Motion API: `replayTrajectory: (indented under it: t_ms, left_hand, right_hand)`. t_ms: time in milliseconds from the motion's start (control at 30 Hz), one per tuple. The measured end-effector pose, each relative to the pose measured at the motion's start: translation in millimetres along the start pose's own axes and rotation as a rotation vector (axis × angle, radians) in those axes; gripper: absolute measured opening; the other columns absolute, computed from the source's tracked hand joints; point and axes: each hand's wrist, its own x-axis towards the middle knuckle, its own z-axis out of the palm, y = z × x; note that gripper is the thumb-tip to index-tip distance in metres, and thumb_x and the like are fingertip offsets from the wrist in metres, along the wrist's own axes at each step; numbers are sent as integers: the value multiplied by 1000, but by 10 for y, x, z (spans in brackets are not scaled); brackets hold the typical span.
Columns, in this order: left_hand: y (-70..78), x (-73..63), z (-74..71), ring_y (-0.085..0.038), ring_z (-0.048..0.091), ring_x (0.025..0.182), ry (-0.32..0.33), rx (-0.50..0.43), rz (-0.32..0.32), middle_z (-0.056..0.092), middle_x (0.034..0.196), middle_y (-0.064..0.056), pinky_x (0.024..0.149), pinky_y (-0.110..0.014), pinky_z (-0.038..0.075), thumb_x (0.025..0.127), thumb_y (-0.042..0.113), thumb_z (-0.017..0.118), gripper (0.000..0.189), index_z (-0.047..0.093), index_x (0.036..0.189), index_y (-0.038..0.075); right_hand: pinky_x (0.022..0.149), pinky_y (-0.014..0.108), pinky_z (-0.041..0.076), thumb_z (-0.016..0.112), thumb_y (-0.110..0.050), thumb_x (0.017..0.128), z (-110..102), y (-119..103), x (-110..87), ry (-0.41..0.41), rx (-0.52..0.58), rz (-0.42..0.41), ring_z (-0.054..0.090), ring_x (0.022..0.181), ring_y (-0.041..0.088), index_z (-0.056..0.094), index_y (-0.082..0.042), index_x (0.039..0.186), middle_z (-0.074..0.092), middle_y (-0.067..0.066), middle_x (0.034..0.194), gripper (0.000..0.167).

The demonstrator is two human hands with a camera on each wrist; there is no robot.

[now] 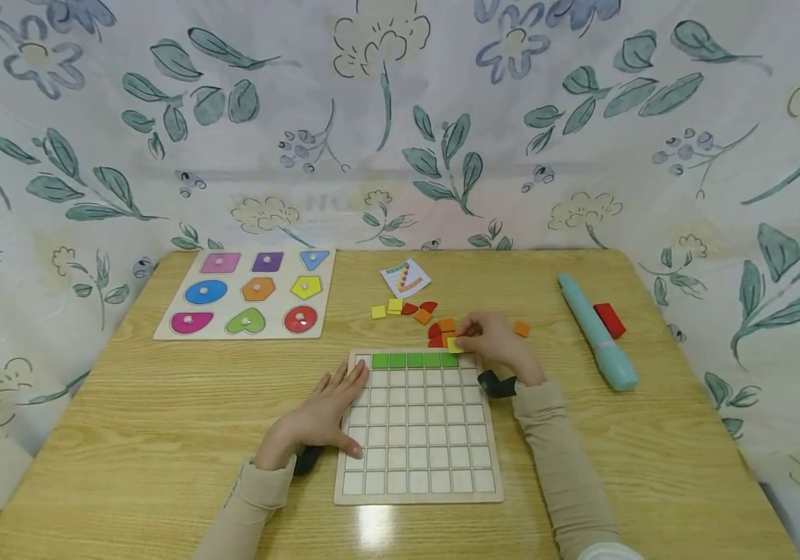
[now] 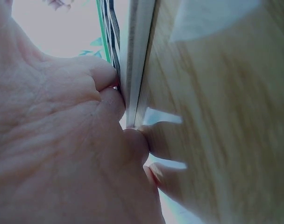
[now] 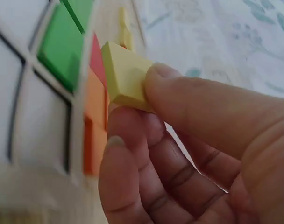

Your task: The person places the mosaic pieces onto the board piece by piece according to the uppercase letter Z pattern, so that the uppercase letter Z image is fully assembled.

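Note:
A wooden grid board (image 1: 417, 498) lies in front of me, with several green square tiles (image 1: 416, 360) filling part of its top row. My left hand (image 1: 323, 416) rests with spread fingers on the board's left edge; the left wrist view shows the palm (image 2: 62, 140) beside the board's rim. Just beyond the top right corner, my right hand (image 1: 497, 342) pinches a yellow square tile (image 3: 128, 74) between thumb and fingers. Under and beside that tile lie orange squares (image 1: 447, 324) and red quarter-round pieces (image 1: 434, 330).
Loose yellow tiles (image 1: 379, 312) and a pattern card (image 1: 405, 278) lie behind the board. A knobbed shape puzzle (image 1: 246, 299) is at the back left. At right are a teal tapered object (image 1: 597, 334), a red block (image 1: 609, 320) and a single orange tile (image 1: 522, 329).

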Motion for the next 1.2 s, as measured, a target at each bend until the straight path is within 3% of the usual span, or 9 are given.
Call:
replayTrajectory:
  t_ms: [300,633,967,1200]
  left_hand:
    - [-21,-5,2,-38,-8,151,1,12,3,4,164,-15,120,-58,-3,64,36,88,124,11,155,3]
    - [-23,-20,-1,-37,-7,151,3,22,1,3,164,-14,121,-58,-3,65,36,88,123,10,155,4]
    - [-21,-13,1,-37,-8,151,-3,11,10,3,164,-14,121,-57,-4,65,35,88,124,10,155,3]
    - [-9,-18,-12,-36,-8,151,-5,9,8,3,164,-14,121,-57,-4,65,35,88,123,10,155,3]
  right_hand:
    - [70,24,46,70,-12,87,222,-166,37,-165,-83,-5,57,77,14,65,-6,92,66,6,88,9]
    - [70,24,47,70,-6,86,306,-276,-5,-214,-177,-76,55,74,12,67,-6,87,67,5,85,4]
    - [69,25,48,65,-15,92,334,-370,-27,-262,-142,-74,57,74,11,65,-6,97,66,4,88,10]
    - [65,22,42,75,-14,84,502,-457,-30,-240,-246,-114,49,70,11,64,-6,96,57,1,77,19]
